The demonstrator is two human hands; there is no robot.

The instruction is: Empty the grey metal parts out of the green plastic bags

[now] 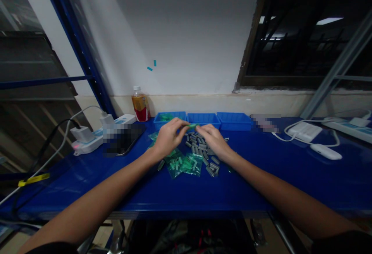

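Above the blue table, my left hand (171, 136) and my right hand (214, 139) face each other, fingertips closed on opposite ends of a small green plastic piece (193, 126). It looks like a rolled or folded bag, though its exact kind is too small to tell. Below the hands lie clear green plastic bags (186, 163) with small pieces inside. A loose pile of grey metal cylinders (200, 145) spreads under and beside my right hand. One more metal cylinder (161, 165) rests left of the bags.
Behind the hands stand blue trays (234, 121) in a row; the left one holds green bags. A drink bottle (140, 104), a power strip (95, 136) and a dark phone (128, 141) are on the left. White chargers (305, 131) and cables lie right.
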